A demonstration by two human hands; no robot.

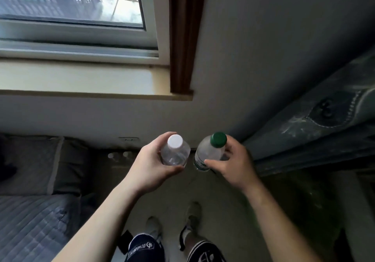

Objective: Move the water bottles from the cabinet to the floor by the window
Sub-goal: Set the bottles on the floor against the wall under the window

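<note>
I hold two clear plastic water bottles upright in front of me, seen from above. My left hand point(151, 166) grips the white-capped bottle point(175, 150) around its body. My right hand point(236, 166) grips the green-capped bottle point(211, 152), which has a green label low on its side. The two bottles hang side by side above the floor point(203, 190), a little apart, below the window point(77, 18) and its sill point(81, 79). On the floor against the wall stand a few white-capped bottles point(118, 156), dim and partly hidden.
A bed with a grey quilt point(30, 221) and pillow point(30, 164) fills the left side. A dark patterned curtain point(314, 129) hangs at the right. A brown window frame post point(182, 38) runs down the wall. My feet point(172, 227) stand on the narrow floor strip between them.
</note>
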